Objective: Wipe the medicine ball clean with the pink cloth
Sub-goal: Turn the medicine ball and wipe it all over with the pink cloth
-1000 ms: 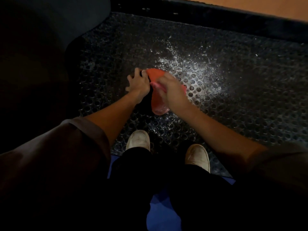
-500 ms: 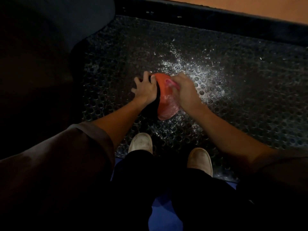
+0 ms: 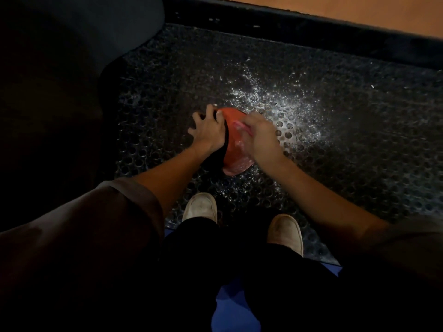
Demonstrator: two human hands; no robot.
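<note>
Ball [image 3: 236, 149] sits between hands: left hand [image 3: 208, 133] spread flat at 9 o'clock, right hand [image 3: 260, 135] closed on cloth [image 3: 240, 127] at 3 o'clock.

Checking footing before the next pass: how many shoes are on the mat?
2: left shoe below the ball, right shoe nearer the mat edge. Heels hidden.

No text, label, brand, number or sign can be read anywhere. The scene is dim, and the ball [image 3: 233, 142], the cloth [image 3: 239, 126], the mat [image 3: 359, 140] and the shoes [image 3: 200, 207] show no legible marking.
</note>
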